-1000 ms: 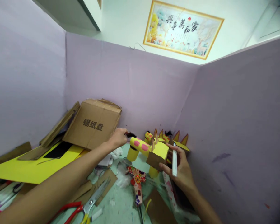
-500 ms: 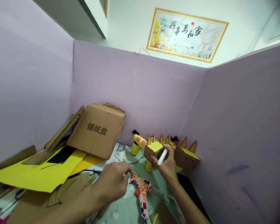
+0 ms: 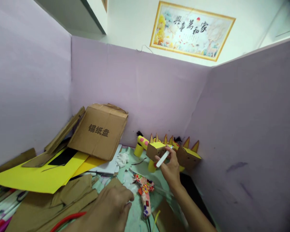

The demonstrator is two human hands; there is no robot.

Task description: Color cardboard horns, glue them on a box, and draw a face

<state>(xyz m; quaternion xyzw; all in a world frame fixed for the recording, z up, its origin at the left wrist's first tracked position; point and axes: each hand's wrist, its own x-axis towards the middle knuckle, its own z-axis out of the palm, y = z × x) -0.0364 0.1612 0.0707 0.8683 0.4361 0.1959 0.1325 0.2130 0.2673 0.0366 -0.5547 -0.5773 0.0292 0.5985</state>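
My right hand (image 3: 171, 168) grips a white marker pen (image 3: 162, 158), slanted up with its far end close to the cardboard head of a yellow paper animal. That head (image 3: 157, 150) is a small box with a yellow top and pointed horns. Beside it, to the right, stands a second box head (image 3: 189, 157) with horns and dark dots. My left hand (image 3: 117, 201) hovers over the table's near side with its fingers curled in; whatever they may hold is hidden. Just right of it lies a flower-patterned glue gun (image 3: 145, 191).
Yellow sheets (image 3: 43, 177) and a brown cardboard box (image 3: 99, 132) pile up at the left. Several pens (image 3: 2, 209) lie at lower left, cardboard scraps (image 3: 72, 193) beside them. A red curved piece (image 3: 67, 219) passes by my left wrist. Lilac panels (image 3: 140, 90) enclose the table.
My left hand has dropped back toward me, away from the glue gun's nozzle. My right hand keeps the marker pen near the box head, the pen now tilted flatter. The view shifted slightly.
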